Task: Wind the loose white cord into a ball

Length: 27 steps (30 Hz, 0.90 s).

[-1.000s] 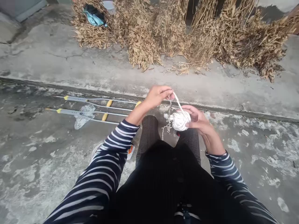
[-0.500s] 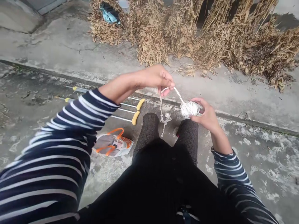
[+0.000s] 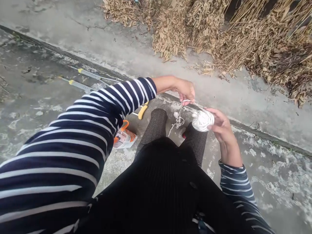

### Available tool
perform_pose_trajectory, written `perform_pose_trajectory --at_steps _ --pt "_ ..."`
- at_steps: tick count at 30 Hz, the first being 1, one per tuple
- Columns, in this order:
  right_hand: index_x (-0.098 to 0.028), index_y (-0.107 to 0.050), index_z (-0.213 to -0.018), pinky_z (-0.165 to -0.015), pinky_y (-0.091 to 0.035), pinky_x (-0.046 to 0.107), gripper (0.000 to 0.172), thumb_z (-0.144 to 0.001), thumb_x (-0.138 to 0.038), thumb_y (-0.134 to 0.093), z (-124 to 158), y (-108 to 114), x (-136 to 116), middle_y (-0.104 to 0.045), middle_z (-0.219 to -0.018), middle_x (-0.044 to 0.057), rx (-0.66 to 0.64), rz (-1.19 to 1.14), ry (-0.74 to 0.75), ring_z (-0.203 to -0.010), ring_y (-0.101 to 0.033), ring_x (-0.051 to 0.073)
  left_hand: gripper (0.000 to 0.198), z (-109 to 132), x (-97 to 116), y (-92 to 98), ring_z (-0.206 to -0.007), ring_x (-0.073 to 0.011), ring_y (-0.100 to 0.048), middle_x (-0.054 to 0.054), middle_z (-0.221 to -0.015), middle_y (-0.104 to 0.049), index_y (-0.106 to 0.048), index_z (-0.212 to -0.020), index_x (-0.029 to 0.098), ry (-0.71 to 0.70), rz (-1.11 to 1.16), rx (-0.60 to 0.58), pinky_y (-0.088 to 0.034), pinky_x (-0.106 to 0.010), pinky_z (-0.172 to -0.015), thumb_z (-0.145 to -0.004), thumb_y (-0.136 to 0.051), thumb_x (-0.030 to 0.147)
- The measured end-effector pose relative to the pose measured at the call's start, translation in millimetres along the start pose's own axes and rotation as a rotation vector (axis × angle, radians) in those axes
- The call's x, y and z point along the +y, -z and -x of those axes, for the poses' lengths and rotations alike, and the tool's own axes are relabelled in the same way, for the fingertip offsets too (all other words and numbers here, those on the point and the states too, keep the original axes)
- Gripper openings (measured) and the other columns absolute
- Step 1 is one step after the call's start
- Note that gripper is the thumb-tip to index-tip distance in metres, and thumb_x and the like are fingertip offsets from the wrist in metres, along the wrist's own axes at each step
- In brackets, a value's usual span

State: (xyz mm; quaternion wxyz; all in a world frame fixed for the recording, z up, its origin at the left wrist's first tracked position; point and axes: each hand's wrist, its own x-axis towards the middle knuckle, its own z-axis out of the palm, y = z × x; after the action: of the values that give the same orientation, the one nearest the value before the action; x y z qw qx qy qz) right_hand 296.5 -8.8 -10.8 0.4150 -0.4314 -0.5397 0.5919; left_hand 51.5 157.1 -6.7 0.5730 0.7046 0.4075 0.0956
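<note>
My right hand (image 3: 220, 125) grips a ball of white cord (image 3: 202, 121) from its right side, thumb below and fingers above. To its left, my left hand (image 3: 187, 91) pinches the cord between thumb and fingers. From there one stretch of cord runs over to the top of the ball, and a loose end (image 3: 180, 120) hangs down in a small tangle between my knees. The ball sits just above my right knee; whether it touches the trousers I cannot tell.
Dry, leafy plant stalks (image 3: 175, 31) lie along the raised concrete ledge (image 3: 126, 55) ahead. On the ground at left are crutches with yellow grips (image 3: 143, 110), partly behind my sleeve, and a bag with orange handles (image 3: 125, 138).
My left hand has moved right and slightly down, bringing the cord over the ball. The ball and my right hand have shifted a little right and down. The view has tilted.
</note>
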Motion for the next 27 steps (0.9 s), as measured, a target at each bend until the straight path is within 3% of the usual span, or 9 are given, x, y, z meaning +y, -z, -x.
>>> perform_pose_trajectory --at_steps 2,5,7,9,13,17,20,23,27 --pt "-0.031 -0.075 -0.112 -0.095 -0.059 0.042 0.056 -0.059 -0.027 -0.093 -1 9 0 -0.075 -0.116 0.002 0.075 -0.071 -0.056 -0.104 -0.070 0.024 0.003 1 -18 -6.5 -0.084 -0.0206 -0.073 -0.005 -0.069 -0.069 -0.079 -0.075 0.014 -0.007 0.040 -0.069 -0.054 -0.028 -0.074 -0.073 -0.081 0.015" --pt "-0.031 -0.074 -0.110 -0.083 -0.061 0.037 0.054 -0.060 -0.022 -0.089 -8 19 -8 -0.075 -0.110 0.002 0.148 -0.053 -0.163 -0.094 -0.070 0.022 0.013 5 -34 -28.9 -0.084 -0.0172 -0.072 -0.007 -0.085 -0.076 -0.080 -0.092 0.013 -0.043 0.157 0.011 -0.055 -0.027 -0.076 -0.080 -0.075 0.014" --pt "-0.030 -0.073 -0.111 -0.076 -0.060 0.035 0.055 -0.059 -0.021 -0.090 -13 21 -16 -0.075 -0.106 0.002 0.159 0.015 -0.216 -0.090 -0.069 0.021 0.026 9 -35 -49.4 -0.094 -0.0161 -0.072 -0.009 -0.103 -0.078 -0.078 -0.108 0.014 -0.141 0.265 0.061 -0.056 -0.026 -0.080 -0.083 -0.072 0.012" --pt "-0.029 -0.073 -0.112 -0.075 -0.060 0.035 0.057 -0.058 -0.021 -0.090 -17 19 -23 -0.075 -0.104 0.003 0.142 0.060 -0.243 -0.089 -0.069 0.022 0.037 14 -30 -69.4 -0.101 -0.0152 -0.072 -0.010 -0.115 -0.078 -0.075 -0.120 0.016 -0.236 0.381 0.029 -0.056 -0.025 -0.083 -0.084 -0.071 0.011" --pt "-0.028 -0.073 -0.109 -0.079 -0.061 0.038 0.053 -0.059 -0.024 -0.086 -17 12 -32 -0.076 -0.102 0.003 0.100 0.064 -0.233 -0.089 -0.070 0.023 0.032 31 -21 -90.7 -0.079 -0.0106 -0.071 -0.009 -0.092 -0.078 -0.072 -0.120 0.012 -0.246 0.495 0.006 -0.056 -0.023 -0.074 -0.089 -0.068 0.011" --pt "-0.027 -0.074 -0.106 -0.079 -0.058 0.035 0.052 -0.055 -0.022 -0.087 -14 8 -35 -0.076 -0.100 0.002 0.071 0.133 -0.257 -0.087 -0.068 0.021 0.009 53 -15 -72.9 -0.057 -0.0064 -0.059 -0.001 -0.066 -0.067 -0.073 -0.093 0.010 -0.226 0.278 0.103 -0.048 -0.021 -0.063 -0.092 -0.064 0.014" --pt "-0.024 -0.074 -0.106 -0.076 -0.055 0.032 0.055 -0.053 -0.020 -0.088 -17 8 -36 -0.075 -0.101 0.001 0.061 0.243 -0.247 -0.087 -0.066 0.020 0.016 65 0 -44.2 -0.058 -0.0067 -0.058 0.000 -0.063 -0.064 -0.071 -0.077 0.012 -0.295 0.058 0.160 -0.046 -0.022 -0.066 -0.091 -0.065 0.018" --pt "-0.021 -0.074 -0.109 -0.075 -0.052 0.030 0.055 -0.055 -0.021 -0.085 -24 6 -41 -0.073 -0.103 0.003 0.038 0.381 -0.184 -0.088 -0.064 0.020 0.015 73 23 -17.5 -0.070 -0.0109 -0.065 -0.001 -0.066 -0.065 -0.073 -0.077 0.012 -0.302 -0.021 0.101 -0.050 -0.025 -0.074 -0.089 -0.067 0.019" --pt "-0.022 -0.073 -0.115 -0.071 -0.052 0.031 0.054 -0.062 -0.022 -0.082 -27 0 -53 -0.071 -0.110 0.004 0.038 0.545 -0.064 -0.090 -0.065 0.021 0.008 75 47 6.7 -0.082 -0.0190 -0.071 -0.003 -0.068 -0.064 -0.075 -0.080 0.011 -0.198 0.051 0.019 -0.053 -0.030 -0.078 -0.084 -0.071 0.017"
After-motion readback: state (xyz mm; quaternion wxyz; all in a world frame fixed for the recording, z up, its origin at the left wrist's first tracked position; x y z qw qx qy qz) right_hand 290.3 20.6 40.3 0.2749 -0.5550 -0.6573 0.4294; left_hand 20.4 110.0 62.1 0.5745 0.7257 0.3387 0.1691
